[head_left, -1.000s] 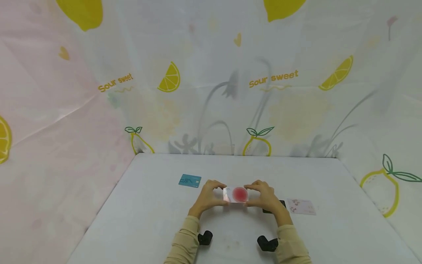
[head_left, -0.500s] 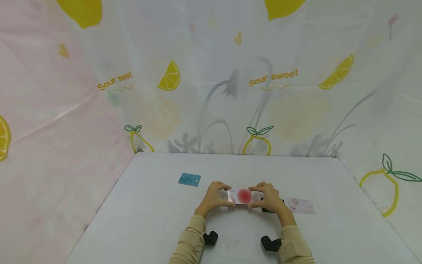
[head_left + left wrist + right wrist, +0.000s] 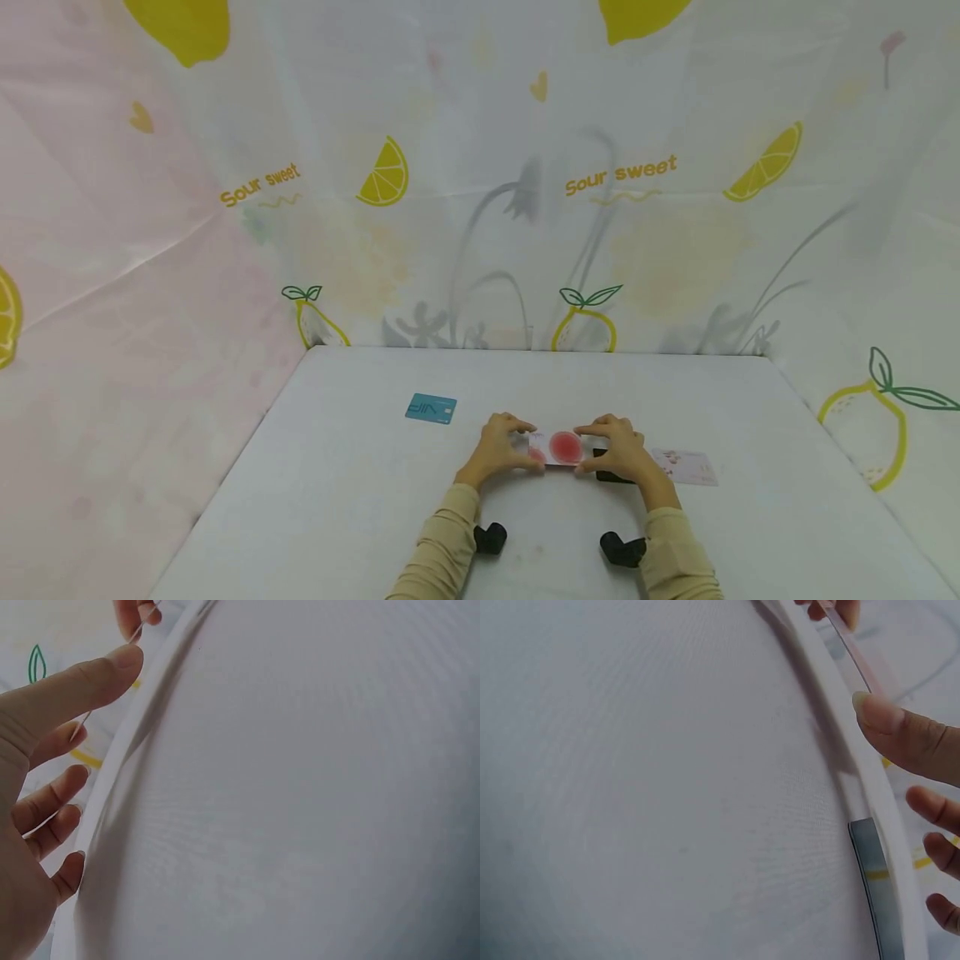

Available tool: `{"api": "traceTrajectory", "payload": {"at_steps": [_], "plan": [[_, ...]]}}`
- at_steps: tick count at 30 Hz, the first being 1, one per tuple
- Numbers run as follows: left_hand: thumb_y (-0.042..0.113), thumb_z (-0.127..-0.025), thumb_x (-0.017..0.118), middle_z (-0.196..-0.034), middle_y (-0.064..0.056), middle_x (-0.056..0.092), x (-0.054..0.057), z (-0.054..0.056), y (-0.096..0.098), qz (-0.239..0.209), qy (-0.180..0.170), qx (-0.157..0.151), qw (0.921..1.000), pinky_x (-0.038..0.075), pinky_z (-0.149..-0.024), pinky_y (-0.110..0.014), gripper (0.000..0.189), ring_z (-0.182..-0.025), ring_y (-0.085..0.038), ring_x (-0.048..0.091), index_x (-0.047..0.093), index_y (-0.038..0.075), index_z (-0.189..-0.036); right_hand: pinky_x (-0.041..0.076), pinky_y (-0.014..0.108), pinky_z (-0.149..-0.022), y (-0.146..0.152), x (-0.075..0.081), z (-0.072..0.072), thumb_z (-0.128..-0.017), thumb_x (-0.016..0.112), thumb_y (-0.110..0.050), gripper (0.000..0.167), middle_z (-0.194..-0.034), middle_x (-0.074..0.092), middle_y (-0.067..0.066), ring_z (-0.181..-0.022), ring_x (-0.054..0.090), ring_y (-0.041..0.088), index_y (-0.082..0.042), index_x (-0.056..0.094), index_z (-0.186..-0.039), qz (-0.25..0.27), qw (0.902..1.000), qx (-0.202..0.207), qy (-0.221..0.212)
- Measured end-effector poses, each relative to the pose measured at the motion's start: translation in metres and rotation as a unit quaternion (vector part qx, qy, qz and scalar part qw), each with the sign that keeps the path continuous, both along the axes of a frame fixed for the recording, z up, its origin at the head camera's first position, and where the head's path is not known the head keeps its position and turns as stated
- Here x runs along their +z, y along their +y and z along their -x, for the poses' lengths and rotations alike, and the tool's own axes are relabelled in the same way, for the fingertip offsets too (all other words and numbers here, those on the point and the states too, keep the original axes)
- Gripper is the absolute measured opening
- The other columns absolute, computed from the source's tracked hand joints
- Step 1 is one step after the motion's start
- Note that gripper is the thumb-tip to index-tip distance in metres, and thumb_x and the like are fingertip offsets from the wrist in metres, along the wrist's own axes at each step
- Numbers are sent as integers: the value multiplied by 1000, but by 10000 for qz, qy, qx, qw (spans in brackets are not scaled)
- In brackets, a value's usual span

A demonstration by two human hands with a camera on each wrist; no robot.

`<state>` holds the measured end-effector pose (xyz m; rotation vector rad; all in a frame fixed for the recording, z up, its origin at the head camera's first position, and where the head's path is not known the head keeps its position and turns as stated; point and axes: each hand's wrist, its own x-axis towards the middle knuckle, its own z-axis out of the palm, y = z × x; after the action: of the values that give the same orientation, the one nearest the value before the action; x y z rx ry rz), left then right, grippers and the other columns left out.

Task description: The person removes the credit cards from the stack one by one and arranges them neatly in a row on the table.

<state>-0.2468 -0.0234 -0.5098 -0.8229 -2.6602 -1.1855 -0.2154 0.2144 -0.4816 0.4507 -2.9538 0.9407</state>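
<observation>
We see both hands busy with one card: the left hand [image 3: 497, 447] pinches its left end between thumb and fingers, the right hand [image 3: 622, 450] its right end. This white-and-pink card [image 3: 556, 447], marked with a red disc, sits about midway between the left and right edges of the worktop [image 3: 360, 500], and both wrist views show us a gap between it and that surface. Nearer the far left corner we see a teal card [image 3: 431, 408] lying flat. Partly hidden by the right hand lies a black card [image 3: 611, 477]; just beside it, toward the right edge, lies a pale floral card [image 3: 687, 467].
</observation>
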Motion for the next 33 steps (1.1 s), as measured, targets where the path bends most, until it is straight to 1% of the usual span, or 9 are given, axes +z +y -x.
{"api": "traceTrajectory", "payload": {"at_steps": [6, 8, 11, 16, 19, 23, 30, 33], "plan": [[29, -55, 91, -89, -6, 59, -1, -2, 4, 202, -243, 157, 9994, 34, -79, -36, 57, -89, -20, 48, 71, 7, -103, 29, 60, -80, 1, -3, 2, -62, 87, -27, 56, -112, 53, 17, -105, 42, 39, -9, 69, -112, 6, 9998, -97, -190], [30, -54, 91, -89, -5, 59, -3, -2, 5, 313, -300, 236, 9988, 35, -81, -37, 57, -90, -20, 47, 72, 8, -103, 29, 61, -82, 1, -5, 3, -61, 87, -29, 57, -114, 52, 17, -107, 41, 40, -10, 70, -112, -48, 9996, -123, -251], [33, -54, 91, -91, -3, 58, -7, -1, 7, 562, -342, 350, 9972, 35, -85, -39, 57, -92, -19, 47, 72, 11, -104, 29, 61, -83, 2, -8, 2, -62, 87, -32, 58, -118, 50, 17, -110, 38, 41, -12, 70, -113, -181, 9991, -176, -327], [36, -56, 90, -97, -6, 58, -9, 0, 9, 717, -399, 389, 9959, 35, -87, -43, 59, -96, -22, 47, 72, 12, -106, 29, 63, -85, 4, -12, 2, -62, 87, -33, 57, -130, 44, 20, -117, 33, 47, -14, 70, -113, -289, 9984, -284, -385], [37, -56, 89, -99, -6, 57, -9, 0, 10, 844, -363, 413, 9949, 35, -87, -43, 58, -97, -23, 46, 72, 13, -106, 27, 64, -87, 5, -12, 3, -63, 86, -34, 58, -134, 42, 21, -120, 30, 49, -13, 69, -115, -280, 9980, -283, -490], [39, -57, 89, -99, -7, 56, -9, -1, 10, 1033, -319, 461, 9931, 35, -85, -41, 57, -97, -22, 46, 73, 15, -106, 27, 64, -88, 5, -12, 3, -63, 85, -36, 59, -135, 42, 21, -121, 30, 50, -13, 69, -116, -297, 9974, -236, -615], [43, -59, 86, -101, -9, 56, -6, -3, 12, 1312, -132, 477, 9901, 36, -83, -41, 57, -98, -23, 45, 72, 18, -108, 27, 63, -88, 8, -13, 4, -63, 86, -35, 59, -135, 43, 19, -121, 30, 48, -14, 69, -116, -296, 9973, -248, -625], [44, -60, 85, -101, -8, 55, -5, -4, 12, 1361, -109, 479, 9895, 36, -84, -41, 57, -98, -23, 44, 72, 19, -109, 27, 62, -88, 9, -14, 5, -63, 86, -34, 59, -135, 44, 18, -122, 30, 48, -14, 69, -116, -275, 9973, -257, -625]]}}
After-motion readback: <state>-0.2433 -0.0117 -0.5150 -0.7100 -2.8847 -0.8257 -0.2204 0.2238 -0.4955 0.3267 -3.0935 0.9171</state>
